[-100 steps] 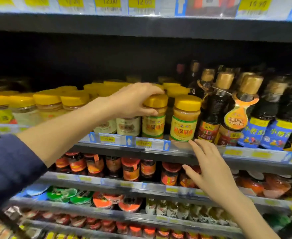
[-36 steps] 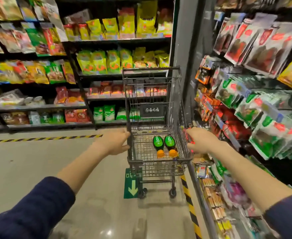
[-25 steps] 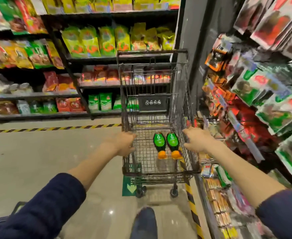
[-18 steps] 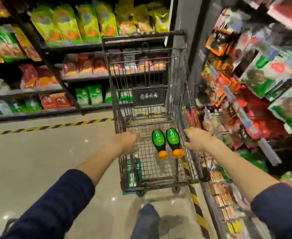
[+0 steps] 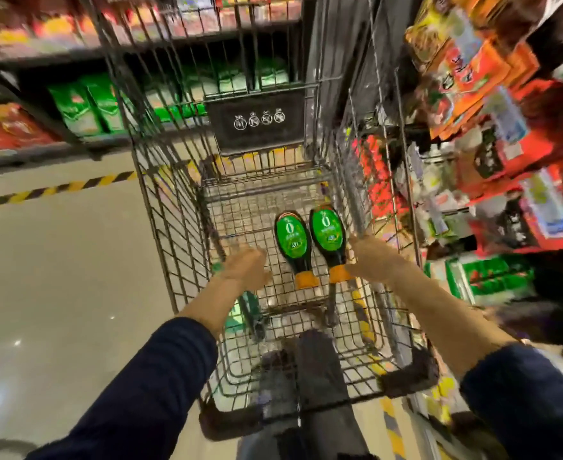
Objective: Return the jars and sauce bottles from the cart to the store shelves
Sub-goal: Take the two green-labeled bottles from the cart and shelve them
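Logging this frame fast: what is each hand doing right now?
Left hand: open, empty, reaching into the cart.
Right hand: open, at the right bottle neck; grip cannot be told.

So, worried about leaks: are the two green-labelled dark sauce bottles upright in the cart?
No, the two green-labelled dark sauce bottles lie flat on the wire cart floor.

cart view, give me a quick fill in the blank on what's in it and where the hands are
1. The wire cart holds ____ sauce bottles.
2. Both bottles, left bottle and right bottle, have ____ labels.
3. Their caps are ____ and point toward the person.
4. The right hand reaches in beside the ____ bottle; the left hand is empty.

Missing words: two; green; orange; right
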A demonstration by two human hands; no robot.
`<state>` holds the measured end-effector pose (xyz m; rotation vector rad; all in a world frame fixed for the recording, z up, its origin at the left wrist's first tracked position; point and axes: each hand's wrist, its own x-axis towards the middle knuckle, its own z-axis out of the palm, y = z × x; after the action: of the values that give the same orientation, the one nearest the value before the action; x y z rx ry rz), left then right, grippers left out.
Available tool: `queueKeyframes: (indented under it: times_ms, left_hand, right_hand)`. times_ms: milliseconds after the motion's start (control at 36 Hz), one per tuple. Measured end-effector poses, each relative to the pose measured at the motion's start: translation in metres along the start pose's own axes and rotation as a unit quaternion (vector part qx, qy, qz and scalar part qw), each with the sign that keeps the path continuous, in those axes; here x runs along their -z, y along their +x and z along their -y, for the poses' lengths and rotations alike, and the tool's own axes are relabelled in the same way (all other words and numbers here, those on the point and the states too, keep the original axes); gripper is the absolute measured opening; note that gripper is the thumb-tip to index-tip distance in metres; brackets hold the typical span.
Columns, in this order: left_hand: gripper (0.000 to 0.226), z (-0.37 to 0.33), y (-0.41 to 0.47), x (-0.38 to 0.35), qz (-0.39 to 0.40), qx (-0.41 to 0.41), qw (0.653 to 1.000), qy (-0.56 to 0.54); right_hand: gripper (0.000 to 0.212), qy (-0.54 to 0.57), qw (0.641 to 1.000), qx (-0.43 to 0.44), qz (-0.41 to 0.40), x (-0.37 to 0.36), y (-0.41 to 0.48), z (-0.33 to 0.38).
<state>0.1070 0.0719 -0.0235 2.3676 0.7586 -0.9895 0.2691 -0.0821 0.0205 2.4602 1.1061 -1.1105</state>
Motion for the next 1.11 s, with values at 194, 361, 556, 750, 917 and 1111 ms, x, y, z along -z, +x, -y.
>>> queueKeyframes:
  times_ms: [194, 361, 556, 750, 917, 1111]
  left_hand:
    - [0.055, -0.007, 0.070, -0.034, 0.021, 0.044, 0.991, -0.127]
    - [0.060, -0.022, 0.113, -0.065, 0.029, 0.109, 0.954, -0.277]
    - [0.069, -0.036, 0.145, -0.079, -0.040, 0.165, 0.870, -0.462]
    - [0.082, -0.034, 0.161, -0.087, -0.040, 0.172, 0.841, -0.512]
    - [0.079, -0.033, 0.163, -0.087, -0.043, 0.161, 0.842, -0.513]
    - [0.077, -0.032, 0.159, -0.079, -0.039, 0.185, 0.846, -0.498]
  right_hand:
    - [0.042, 0.084, 0.996, -0.024, 0.024, -0.037, 0.080, -0.012]
    - [0.052, 0.092, 0.994, -0.040, 0.039, -0.059, 0.138, -0.018]
    - [0.082, 0.150, 0.980, -0.126, 0.027, -0.073, 0.176, -0.021]
    - [0.074, 0.245, 0.959, -0.143, 0.018, -0.091, 0.195, -0.035]
    - [0.083, 0.292, 0.939, -0.178, 0.030, -0.089, 0.197, -0.029]
    - [0.091, 0.341, 0.917, -0.208, 0.014, -0.086, 0.196, -0.029]
